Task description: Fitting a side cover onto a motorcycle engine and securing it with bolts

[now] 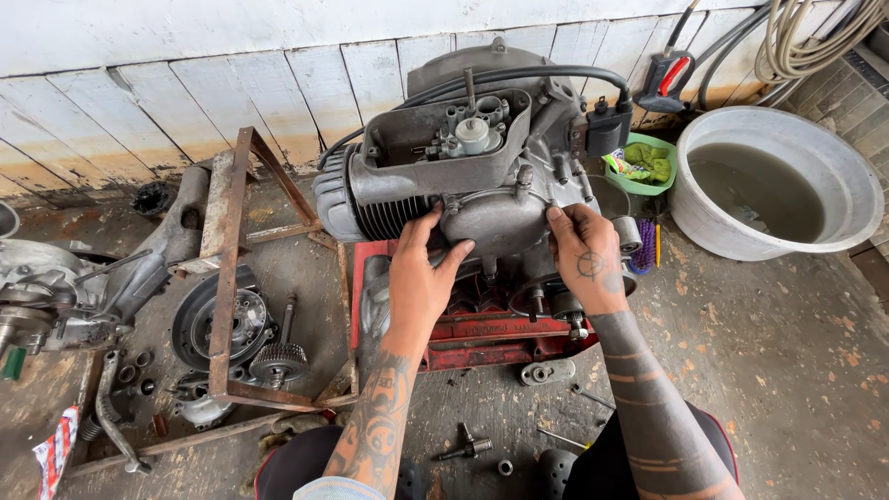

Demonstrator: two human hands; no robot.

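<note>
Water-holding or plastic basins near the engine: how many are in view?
2. A large grey basin of murky water sits at the right by the wall; a small green bowl holding rags sits just left of it, behind the engine.

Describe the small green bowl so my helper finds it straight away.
Start at the big grey basin of murky water at the right. The green bowl sits against its left side, behind the engine both hands grip. It alone is bright green, with a green cloth inside.

A stained concrete floor (787, 370) carries a red stand (482, 331) at centre, a rusty frame (227, 278) left, a water basin (776, 181) upper right, and scattered bolts (468, 447) below.
</note>
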